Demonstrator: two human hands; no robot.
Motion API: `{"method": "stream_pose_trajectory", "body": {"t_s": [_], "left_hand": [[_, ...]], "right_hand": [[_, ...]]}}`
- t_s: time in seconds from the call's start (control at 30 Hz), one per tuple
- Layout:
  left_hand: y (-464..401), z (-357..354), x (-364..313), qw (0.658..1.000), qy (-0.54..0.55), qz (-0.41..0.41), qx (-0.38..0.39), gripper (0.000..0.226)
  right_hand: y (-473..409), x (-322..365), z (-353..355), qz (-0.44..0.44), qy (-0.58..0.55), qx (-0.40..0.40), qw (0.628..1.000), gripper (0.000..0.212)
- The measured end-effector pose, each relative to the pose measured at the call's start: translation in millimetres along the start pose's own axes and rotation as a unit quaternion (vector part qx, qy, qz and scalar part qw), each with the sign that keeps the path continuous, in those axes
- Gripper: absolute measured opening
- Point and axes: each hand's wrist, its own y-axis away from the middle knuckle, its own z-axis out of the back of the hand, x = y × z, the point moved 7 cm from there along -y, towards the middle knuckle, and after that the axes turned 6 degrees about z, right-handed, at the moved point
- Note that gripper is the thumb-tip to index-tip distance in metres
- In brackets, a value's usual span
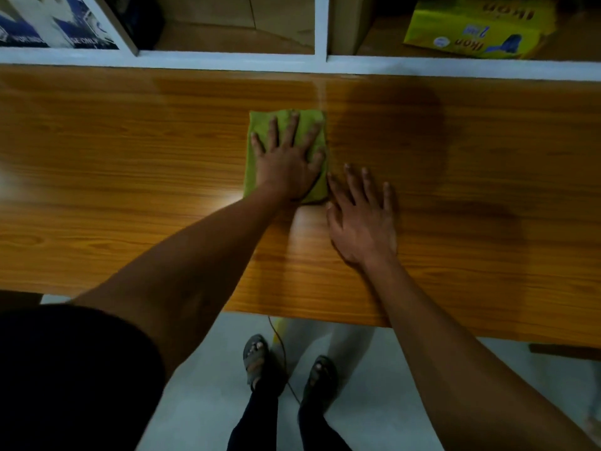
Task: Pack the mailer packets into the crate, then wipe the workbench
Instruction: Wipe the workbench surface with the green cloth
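A folded green cloth (260, 125) lies flat on the wooden workbench (130, 164) near its middle. My left hand (289, 157) presses down on the cloth with its fingers spread and straight. My right hand (361, 219) rests flat on the bare wood just right of the cloth, fingers straight and spread. No mailer packets and no crate are in view.
White-framed shelves (320, 34) run along the far edge of the bench. A yellow carton (478, 24) sits in the right shelf bay, and blue-and-white printed packs (48, 24) in the left one. The bench's near edge is above my feet.
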Motion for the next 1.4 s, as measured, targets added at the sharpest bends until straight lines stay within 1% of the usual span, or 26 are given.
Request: {"method": "stream_pose_trajectory", "body": {"t_s": [0.07, 0.1, 0.2, 0.3, 0.37, 0.4, 0.5, 0.6, 0.67, 0.73, 0.77, 0.83, 0.9, 1.0, 1.03, 1.1, 1.17, 1.23, 1.4], "left_hand": [[-9, 0, -2, 1.000, -0.006, -0.001, 0.000, 0.068], [2, -1, 0, 1.000, -0.005, -0.006, -0.007, 0.067], [79, -8, 9, 1.000, 0.015, -0.021, -0.005, 0.065], [178, -13, 21, 0.999, 0.002, -0.034, 0.015, 0.064], [208, -15, 27, 0.999, -0.001, -0.034, 0.027, 0.065], [207, -16, 29, 0.999, -0.001, -0.032, 0.029, 0.065], [157, -14, 25, 0.999, -0.005, -0.034, 0.011, 0.065], [60, -7, 16, 1.000, 0.020, -0.022, -0.011, 0.066], [0, 2, 9, 1.000, 0.018, -0.003, -0.011, 0.068], [-30, 2, 3, 1.000, 0.004, -0.002, 0.001, 0.069], [-30, 1, 3, 1.000, 0.001, -0.006, 0.000, 0.069], [4, -1, 6, 1.000, 0.004, -0.024, -0.013, 0.067], [69, -4, 13, 0.999, 0.015, -0.044, -0.010, 0.065], [182, -12, 21, 0.997, 0.001, -0.076, 0.033, 0.065], [208, -14, 23, 0.996, -0.007, -0.083, 0.042, 0.066], [224, -15, 25, 0.995, -0.011, -0.087, 0.053, 0.065], [203, -15, 22, 0.995, -0.007, -0.088, 0.045, 0.064], [156, -13, 13, 0.995, 0.003, -0.092, 0.031, 0.063], [-16, -3, -5, 0.997, 0.016, -0.077, -0.023, 0.066]], "right_hand": [[-1, -1, 1, -0.001, 0.004, -0.001, 1.000, 0.061], [-1, -1, 2, 0.000, 0.006, 0.001, 1.000, 0.062], [0, 1, 7, -0.004, 0.004, 0.009, 1.000, 0.062], [3, 3, 11, -0.003, 0.004, 0.017, 1.000, 0.062], [3, 4, 11, -0.004, 0.004, 0.017, 1.000, 0.063], [4, 4, 11, -0.005, 0.005, 0.014, 1.000, 0.063], [2, 2, 8, -0.005, 0.004, 0.005, 1.000, 0.062], [1, 1, 4, -0.008, 0.002, -0.006, 1.000, 0.062], [-1, 1, 2, -0.004, 0.008, -0.009, 1.000, 0.063], [-1, 0, 1, -0.003, 0.015, -0.014, 1.000, 0.063], [-2, -1, 0, -0.006, 0.016, -0.013, 1.000, 0.062], [-3, -2, 1, -0.010, 0.011, 0.000, 1.000, 0.062], [-1, 1, 5, -0.012, 0.008, 0.006, 1.000, 0.062], [2, 6, 11, -0.012, 0.004, 0.016, 1.000, 0.062], [3, 6, 12, -0.012, 0.004, 0.020, 1.000, 0.063], [4, 7, 14, -0.016, -0.002, 0.030, 0.999, 0.063], [1, 7, 15, -0.025, -0.007, 0.028, 0.999, 0.061], [-9, 5, 13, -0.041, -0.010, 0.018, 0.999, 0.060], [-76, -3, 6, -0.082, -0.016, -0.018, 0.996, 0.064]]}}
